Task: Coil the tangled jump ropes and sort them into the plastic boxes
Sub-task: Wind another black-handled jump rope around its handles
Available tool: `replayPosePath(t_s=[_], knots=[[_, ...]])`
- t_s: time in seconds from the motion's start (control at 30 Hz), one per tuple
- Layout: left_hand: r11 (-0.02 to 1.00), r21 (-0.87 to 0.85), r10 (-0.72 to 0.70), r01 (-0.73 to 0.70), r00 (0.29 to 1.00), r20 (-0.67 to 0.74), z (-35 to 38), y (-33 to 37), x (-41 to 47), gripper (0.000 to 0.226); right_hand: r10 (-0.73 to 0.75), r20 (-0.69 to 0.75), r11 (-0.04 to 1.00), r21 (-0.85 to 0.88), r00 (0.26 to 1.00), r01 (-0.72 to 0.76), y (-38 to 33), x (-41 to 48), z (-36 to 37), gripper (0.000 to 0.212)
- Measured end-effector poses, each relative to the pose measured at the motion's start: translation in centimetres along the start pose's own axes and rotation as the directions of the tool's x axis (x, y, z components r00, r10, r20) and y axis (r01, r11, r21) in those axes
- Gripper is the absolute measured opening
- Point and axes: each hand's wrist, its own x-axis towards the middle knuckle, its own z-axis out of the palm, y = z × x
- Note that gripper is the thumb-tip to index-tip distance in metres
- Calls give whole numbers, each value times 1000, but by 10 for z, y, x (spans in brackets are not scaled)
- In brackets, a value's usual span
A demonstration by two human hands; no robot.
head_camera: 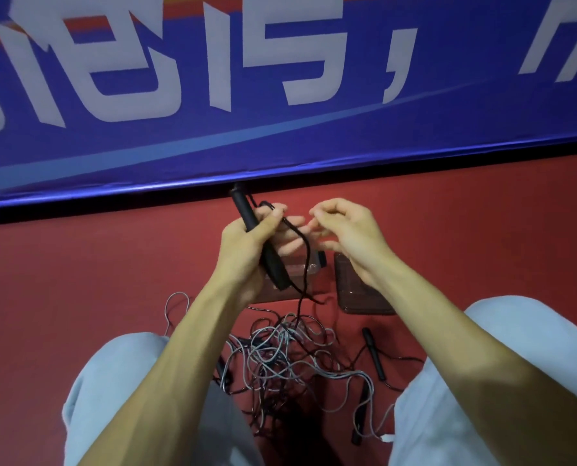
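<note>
My left hand (247,243) grips two black jump-rope handles (247,213) held up in front of me, one pointing up, one (275,267) pointing down. A black rope (305,260) runs from the handles down into a tangled pile of black and grey ropes (280,358) on the red floor between my knees. My right hand (341,230) hovers beside the left with fingers curled, fingertips near the rope; whether it pinches the rope is unclear. Two clear plastic boxes sit on the floor beyond the pile, one (294,284) under my left hand, one (357,290) under my right wrist.
Loose black handles lie on the floor at the right of the pile (376,354) and lower right (361,415). A blue banner (280,112) with white lettering stands along the far side. My knees in light trousers (112,381) flank the pile.
</note>
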Motion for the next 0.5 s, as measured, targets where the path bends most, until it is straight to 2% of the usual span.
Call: replayPosePath(t_s=[0.1,0.2,0.33,0.4,0.47,0.5], knots=[[974,-221,41,-45,999,-21,-3,12,1,7,6,105,994,-112,994,6,9,-1,6,29],[914,-398,62,-71,997,-36,-8,22,3,10,2,272,985,-167,962,46,13,-5,12,44],[805,-587,75,-88,996,-45,-14,31,3,24,-27,433,902,-379,901,208,25,-7,17,28],[770,-633,78,-80,996,-30,-18,32,3,34,40,505,801,-532,862,275,35,-10,22,16],[795,-602,70,-74,997,-30,-20,30,4,30,140,530,734,-622,836,271,44,-13,27,31],[812,-579,63,-70,997,-32,-20,27,5,26,143,529,729,-628,837,272,49,-15,30,36]])
